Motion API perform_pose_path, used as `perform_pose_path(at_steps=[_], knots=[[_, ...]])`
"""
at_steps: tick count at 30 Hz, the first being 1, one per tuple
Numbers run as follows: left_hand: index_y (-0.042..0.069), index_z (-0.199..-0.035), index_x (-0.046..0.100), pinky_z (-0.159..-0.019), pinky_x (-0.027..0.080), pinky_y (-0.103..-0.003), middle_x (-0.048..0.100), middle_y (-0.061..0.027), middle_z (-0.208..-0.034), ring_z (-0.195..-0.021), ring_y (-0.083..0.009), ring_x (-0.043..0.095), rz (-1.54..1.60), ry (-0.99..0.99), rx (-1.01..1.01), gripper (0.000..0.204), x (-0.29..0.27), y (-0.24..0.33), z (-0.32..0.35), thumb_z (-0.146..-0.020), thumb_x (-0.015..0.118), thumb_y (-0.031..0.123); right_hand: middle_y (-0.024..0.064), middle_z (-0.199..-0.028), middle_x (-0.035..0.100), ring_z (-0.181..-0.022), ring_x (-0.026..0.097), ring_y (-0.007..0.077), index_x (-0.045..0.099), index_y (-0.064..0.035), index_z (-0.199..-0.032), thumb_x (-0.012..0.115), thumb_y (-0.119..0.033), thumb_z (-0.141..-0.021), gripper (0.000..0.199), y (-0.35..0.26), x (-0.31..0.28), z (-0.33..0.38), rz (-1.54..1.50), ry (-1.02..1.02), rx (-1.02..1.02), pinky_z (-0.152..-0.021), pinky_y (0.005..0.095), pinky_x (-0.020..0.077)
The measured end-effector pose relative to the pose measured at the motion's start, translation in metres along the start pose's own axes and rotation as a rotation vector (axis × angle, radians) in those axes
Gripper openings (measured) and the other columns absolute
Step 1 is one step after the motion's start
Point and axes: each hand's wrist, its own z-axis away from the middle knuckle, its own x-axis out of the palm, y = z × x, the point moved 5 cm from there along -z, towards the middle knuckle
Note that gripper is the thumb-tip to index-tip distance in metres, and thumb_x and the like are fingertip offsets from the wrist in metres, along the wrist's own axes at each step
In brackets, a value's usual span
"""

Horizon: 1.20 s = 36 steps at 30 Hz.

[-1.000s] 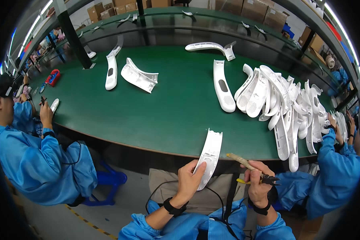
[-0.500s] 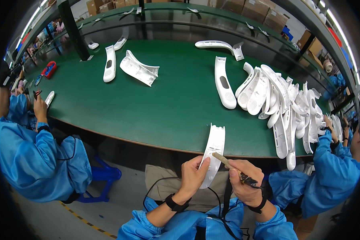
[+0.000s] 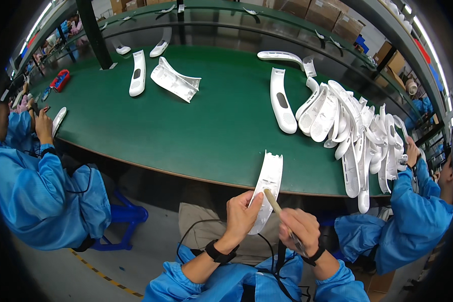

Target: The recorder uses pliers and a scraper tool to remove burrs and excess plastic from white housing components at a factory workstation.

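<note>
My left hand [image 3: 240,215] grips a curved white plastic shell [image 3: 270,173] by its left edge, with its hollow inner side up and its far end over the table's front edge. My right hand [image 3: 301,229] is closed around a tan stick-like tool [image 3: 272,200] with a dark rear part. The blunt tan end of this tool is at the shell's inside, close to my left thumb; whether it touches cannot be made out. Both wrists wear black straps.
A heap of white shells [image 3: 332,116] covers the right of the green table [image 3: 201,136]. Single shells, one a white shell with a dark oval [image 3: 137,74], lie farther back. Co-workers in blue sit left [image 3: 50,196] and right [image 3: 412,216]. A red tray [image 3: 60,80] stands far left.
My right hand has turned and the tool stands steeper, its tan end slightly higher on the shell. The left hand keeps its hold. The right co-worker's arm has risen.
</note>
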Motion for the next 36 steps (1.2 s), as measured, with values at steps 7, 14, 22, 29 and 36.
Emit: perform_pose_path(at_steps=[7, 14, 22, 29, 36], knots=[[-0.004, -0.092, 0.071, -0.049, 0.039, -0.025, 0.063, -0.0026, -0.062, -0.058, -0.0025, 0.051, 0.006, 0.03, -0.015, 0.028, -0.003, 0.001, 0.001, -0.094, 0.063, 0.023, 0.0193, -0.09, 0.067, -0.063, 0.065, 0.0286, 0.062, 0.0044, -0.105, 0.068, 0.002, -0.079, 0.027, -0.015, -0.011, 0.004, -0.02, 0.107, 0.003, -0.053, 0.0323, 0.0518], [-0.004, -0.092, 0.071, -0.05, 0.04, -0.025, 0.064, -0.0032, -0.063, -0.059, -0.0026, 0.052, -0.037, 0.035, -0.005, 0.029, -0.005, 0.004, -0.002, -0.094, 0.063, 0.023, 0.0175, -0.086, 0.068, -0.06, 0.064, 0.0268, 0.064, 0.0023, -0.104, 0.068, 0.001, -0.08, 0.024, -0.005, -0.004, -0.01, -0.037, 0.11, 0.04, -0.053, 0.0313, 0.0523], [-0.004, -0.093, 0.071, -0.051, 0.041, -0.025, 0.065, -0.0028, -0.064, -0.06, -0.0023, 0.052, 0.007, 0.016, -0.047, 0.028, -0.006, 0.001, 0.003, -0.095, 0.062, 0.022, 0.0172, -0.084, 0.068, -0.059, 0.064, 0.026, 0.064, 0.0021, -0.102, 0.067, 0.0, -0.08, 0.022, -0.006, -0.003, -0.007, -0.032, 0.127, 0.05, -0.051, 0.0327, 0.0511], [-0.005, -0.091, 0.071, -0.049, 0.04, -0.025, 0.063, -0.0016, -0.062, -0.059, -0.0022, 0.051, -0.062, 0.035, 0.007, 0.03, -0.004, 0.011, -0.003, -0.095, 0.063, 0.024, 0.0169, -0.083, 0.069, -0.058, 0.064, 0.0255, 0.065, 0.0018, -0.102, 0.066, -0.002, -0.083, 0.02, 0.006, 0.003, -0.01, -0.046, 0.105, 0.092, -0.05, 0.0319, 0.0507], [-0.006, -0.09, 0.07, -0.049, 0.04, -0.025, 0.064, -0.0016, -0.063, -0.058, -0.0024, 0.051, -0.006, 0.026, -0.038, 0.03, -0.005, 0.007, 0.001, -0.094, 0.063, 0.023, 0.0183, -0.084, 0.069, -0.058, 0.063, 0.0239, 0.066, 0.0039, -0.1, 0.069, -0.001, -0.082, 0.019, 0.004, 0.007, -0.012, -0.055, 0.123, 0.144, -0.052, 0.0306, 0.0509]])
